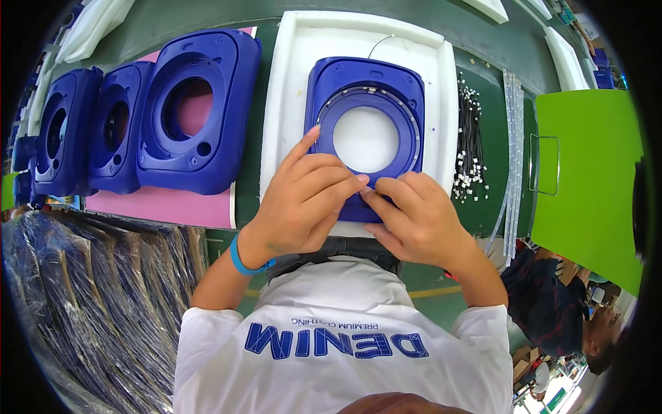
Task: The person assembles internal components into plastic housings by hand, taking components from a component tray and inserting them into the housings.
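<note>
A blue plastic housing with a large round opening lies flat in front of me. Along the wall of its ring runs a thin LED strip dotted with small white chips, and a thin wire sticks out past the far edge. My left hand reaches over the near left of the ring, one finger stretched along its left side, the other fingertips closed at its near edge. There my right hand pinches beside them. Both seem to hold the LED strip, whose near part the fingers hide.
The housing lies in a white foam tray. To the left, several blue housings stand on a pink sheet. Right are black wires with white connectors, LED strips and a green panel. Plastic-wrapped goods stand at lower left; a person is at lower right.
</note>
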`<state>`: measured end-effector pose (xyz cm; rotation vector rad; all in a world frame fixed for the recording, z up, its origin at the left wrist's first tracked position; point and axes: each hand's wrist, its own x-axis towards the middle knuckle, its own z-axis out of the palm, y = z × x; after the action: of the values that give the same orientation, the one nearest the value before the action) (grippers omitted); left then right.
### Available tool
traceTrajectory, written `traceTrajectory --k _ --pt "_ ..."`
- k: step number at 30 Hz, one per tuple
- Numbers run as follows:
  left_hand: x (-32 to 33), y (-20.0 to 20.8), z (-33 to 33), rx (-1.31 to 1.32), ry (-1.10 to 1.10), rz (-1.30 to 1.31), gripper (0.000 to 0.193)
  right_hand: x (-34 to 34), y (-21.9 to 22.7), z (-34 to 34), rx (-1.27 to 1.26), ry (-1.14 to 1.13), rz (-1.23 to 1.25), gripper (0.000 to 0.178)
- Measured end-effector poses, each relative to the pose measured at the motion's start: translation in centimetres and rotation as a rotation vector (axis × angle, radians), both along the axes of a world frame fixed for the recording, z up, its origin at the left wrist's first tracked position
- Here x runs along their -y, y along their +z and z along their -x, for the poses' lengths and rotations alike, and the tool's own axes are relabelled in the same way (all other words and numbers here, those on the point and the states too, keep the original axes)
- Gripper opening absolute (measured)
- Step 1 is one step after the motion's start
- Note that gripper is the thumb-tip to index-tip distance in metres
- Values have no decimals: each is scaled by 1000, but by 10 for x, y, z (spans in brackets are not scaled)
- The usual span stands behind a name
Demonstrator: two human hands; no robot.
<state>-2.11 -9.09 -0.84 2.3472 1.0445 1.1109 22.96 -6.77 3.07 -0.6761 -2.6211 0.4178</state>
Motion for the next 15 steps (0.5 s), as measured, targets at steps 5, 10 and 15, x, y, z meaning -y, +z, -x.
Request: traceTrajectory --k 5,10,15 --pt "8 22 25 2 262 -155 36 -2 5 6 75 -28 -12 52" --pt "17 51 87 -333 735 -93 41 -49 48 5 -68 -99 -76 47" --pt "19 51 114 -596 646 150 93 -196 46 10 81 -380 -268 42"
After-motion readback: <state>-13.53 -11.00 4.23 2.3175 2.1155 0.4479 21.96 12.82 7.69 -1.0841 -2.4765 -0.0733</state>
